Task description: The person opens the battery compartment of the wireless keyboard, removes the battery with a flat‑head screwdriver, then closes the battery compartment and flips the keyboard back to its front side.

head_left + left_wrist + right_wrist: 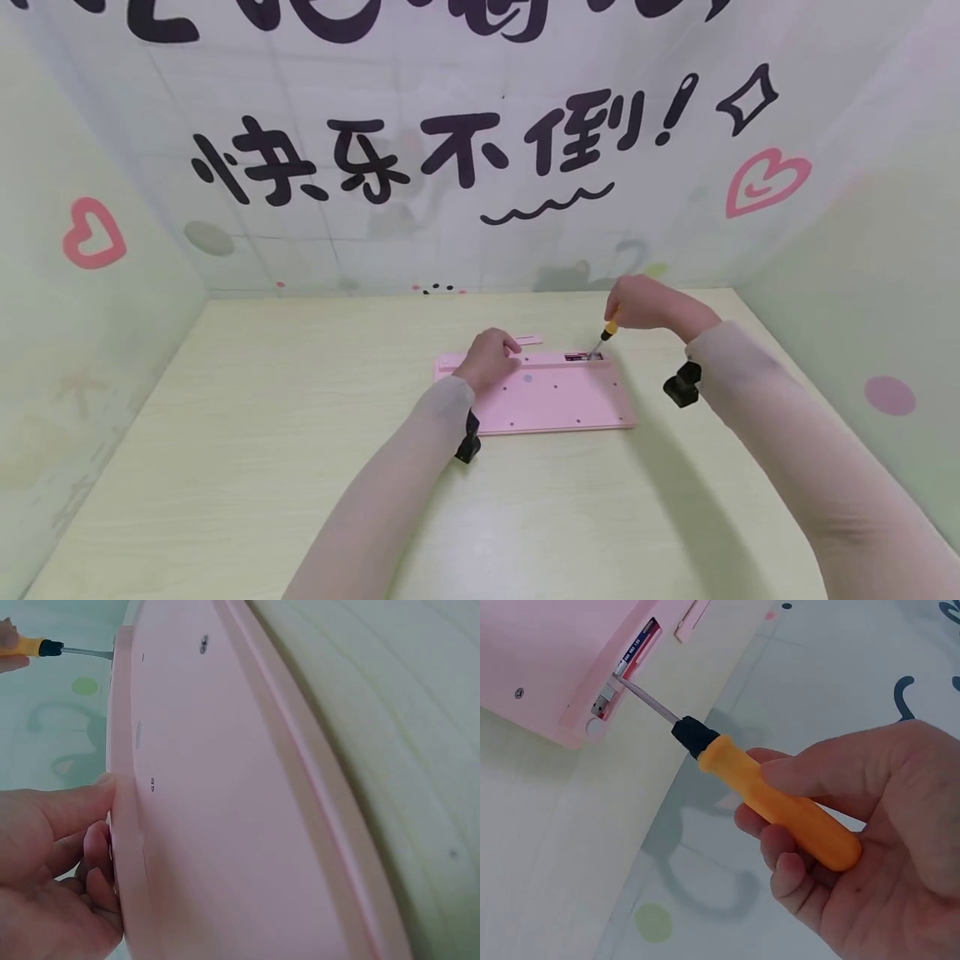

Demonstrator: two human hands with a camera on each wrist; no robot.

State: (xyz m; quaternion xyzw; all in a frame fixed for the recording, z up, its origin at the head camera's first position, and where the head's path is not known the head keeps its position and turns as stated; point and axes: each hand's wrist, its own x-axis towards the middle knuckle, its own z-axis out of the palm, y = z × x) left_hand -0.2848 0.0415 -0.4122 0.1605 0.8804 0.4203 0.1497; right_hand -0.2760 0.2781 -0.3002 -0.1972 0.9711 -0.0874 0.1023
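Note:
A pink keyboard (555,404) lies underside up, small screws dotted over its back. My left hand (491,358) grips its far raised edge, thumb on top and the other fingers curled against the edge in the left wrist view. In my right hand (648,302) is a screwdriver (787,814) with a yellow handle and black collar. Its tip reaches into the uncovered battery compartment at the keyboard's far right. Inside that slot, the right wrist view shows a battery (637,649) and a small USB receiver (601,703).
Behind the keyboard lies a thin pink battery cover (528,340) on the pale wooden table (262,450). A printed white curtain (360,242) hangs along the table's back, and side walls (885,275) stand left and right.

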